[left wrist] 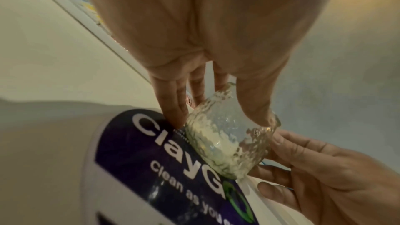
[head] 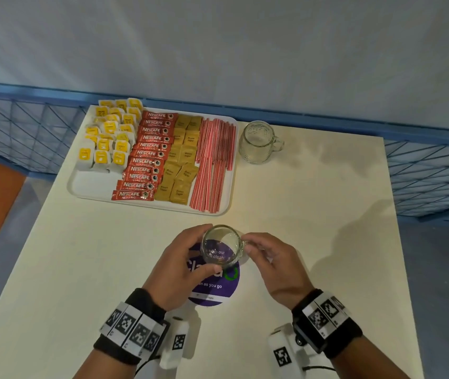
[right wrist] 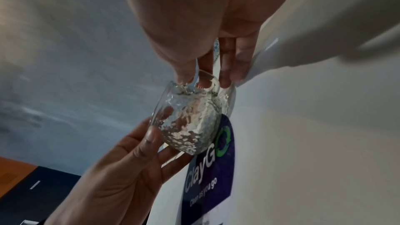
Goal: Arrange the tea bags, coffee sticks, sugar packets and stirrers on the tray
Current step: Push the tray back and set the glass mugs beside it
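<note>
The white tray lies at the table's far left. It holds yellow tea bags, red coffee sticks, brown sugar packets and red-striped stirrers in side-by-side columns. Near me, both hands hold a small textured glass mug just above the table. My left hand wraps round its body, thumb on the near side. My right hand pinches its handle. The left wrist view shows the mug between fingers and thumb; the right wrist view shows it tilted.
A round purple sticker lies on the white table under the held mug. A second glass mug stands right of the tray. A blue mesh railing runs behind the table; the floor drops away at both sides.
</note>
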